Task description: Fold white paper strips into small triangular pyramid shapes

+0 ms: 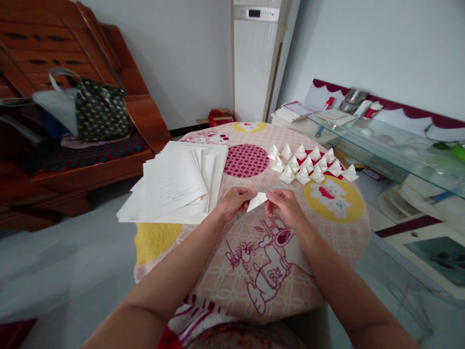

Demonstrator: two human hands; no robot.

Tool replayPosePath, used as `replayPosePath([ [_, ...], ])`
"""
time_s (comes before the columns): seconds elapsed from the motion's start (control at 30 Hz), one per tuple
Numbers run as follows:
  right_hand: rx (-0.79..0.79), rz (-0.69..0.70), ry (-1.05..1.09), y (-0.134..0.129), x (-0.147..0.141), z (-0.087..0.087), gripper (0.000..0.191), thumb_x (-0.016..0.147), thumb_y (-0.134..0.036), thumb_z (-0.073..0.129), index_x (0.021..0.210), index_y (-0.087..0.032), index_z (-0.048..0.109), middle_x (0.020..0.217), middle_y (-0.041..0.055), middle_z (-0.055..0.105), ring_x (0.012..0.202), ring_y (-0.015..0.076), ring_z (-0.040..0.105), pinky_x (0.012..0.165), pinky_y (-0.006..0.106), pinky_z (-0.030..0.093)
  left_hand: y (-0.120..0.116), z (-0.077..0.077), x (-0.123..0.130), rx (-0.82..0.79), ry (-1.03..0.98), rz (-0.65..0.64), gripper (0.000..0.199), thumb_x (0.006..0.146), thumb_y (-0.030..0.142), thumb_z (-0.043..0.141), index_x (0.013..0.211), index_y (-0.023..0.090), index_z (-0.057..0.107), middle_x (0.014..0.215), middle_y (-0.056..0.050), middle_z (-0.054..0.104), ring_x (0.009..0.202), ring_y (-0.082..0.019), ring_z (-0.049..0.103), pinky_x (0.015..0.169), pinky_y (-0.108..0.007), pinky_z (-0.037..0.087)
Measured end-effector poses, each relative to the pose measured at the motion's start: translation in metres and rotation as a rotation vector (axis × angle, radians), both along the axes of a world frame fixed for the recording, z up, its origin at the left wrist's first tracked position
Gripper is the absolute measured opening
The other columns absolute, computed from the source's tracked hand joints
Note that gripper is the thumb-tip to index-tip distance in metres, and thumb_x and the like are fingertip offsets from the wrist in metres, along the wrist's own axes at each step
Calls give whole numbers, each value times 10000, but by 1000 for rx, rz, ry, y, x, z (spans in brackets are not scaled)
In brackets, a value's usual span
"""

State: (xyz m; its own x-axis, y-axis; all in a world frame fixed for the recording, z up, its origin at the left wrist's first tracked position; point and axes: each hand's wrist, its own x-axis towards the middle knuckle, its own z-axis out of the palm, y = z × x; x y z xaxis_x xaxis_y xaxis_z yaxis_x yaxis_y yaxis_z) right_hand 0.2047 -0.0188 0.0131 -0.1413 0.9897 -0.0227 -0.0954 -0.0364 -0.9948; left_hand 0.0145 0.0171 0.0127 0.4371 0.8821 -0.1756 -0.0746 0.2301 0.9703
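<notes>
- The left hand is mostly closed, its thumb and fingers pinching the left side of the folded paper.
- The right hand is curled too, thumb and fingertips gripping the paper's right end.
- That folded paper sits between the hands over the tablecloth, nearer the person than the checked oval and slightly to its right.
- Its long axis slants; a sharp tip points toward the person and to the left, the broader end away and to the right. Fingers hide part of both sides.
- Left of the checked oval, a stack of paper lies with sheets askew, its right edge just beside the left hand.
- Right of the oval, white peaked paper pieces stand in rows, points up, beyond the right hand.
- Well beyond the oval rises a tall white unit.
- Far left of the oval, a patterned bag rests on a wooden bench.
- Far right of it stands a glass shelf.
</notes>
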Motion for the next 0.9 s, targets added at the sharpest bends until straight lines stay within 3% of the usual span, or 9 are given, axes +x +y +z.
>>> replayPosePath([
  [0.23,57,17,-26,-1,-3,2,246,709,-397,817,715,-173,714,608,7,694,494,116,601,485,231,491,1,3,-1,-130,-151,3,439,616,464,897,682,135,614,470,54,479,409,-39,348,404,-191,190],
  [0.53,63,30,-72,-1,-5,2,280,739,-441,798,779,-174,725,634,6,695,520,118,604,503,237,491,0,3,2,-235,-219,27,282,747,290,830,678,128,610,484,33,510,417,-44,407,392,-154,256],
  [0.73,91,27,-51,0,-5,1,301,756,-469,791,764,-177,720,634,9,697,527,122,615,520,242,506,1,7,2,-385,-294,65,177,882,120,695,717,109,632,539,18,552,441,-40,485,408,-111,368],
  [0.9,111,20,-67,0,-4,-1,301,806,-475,754,785,-176,726,664,16,708,554,131,632,548,256,526,2,9,2,-472,-352,110,186,930,80,642,745,98,655,592,-8,611,480,-49,558,488,-114,489],
])
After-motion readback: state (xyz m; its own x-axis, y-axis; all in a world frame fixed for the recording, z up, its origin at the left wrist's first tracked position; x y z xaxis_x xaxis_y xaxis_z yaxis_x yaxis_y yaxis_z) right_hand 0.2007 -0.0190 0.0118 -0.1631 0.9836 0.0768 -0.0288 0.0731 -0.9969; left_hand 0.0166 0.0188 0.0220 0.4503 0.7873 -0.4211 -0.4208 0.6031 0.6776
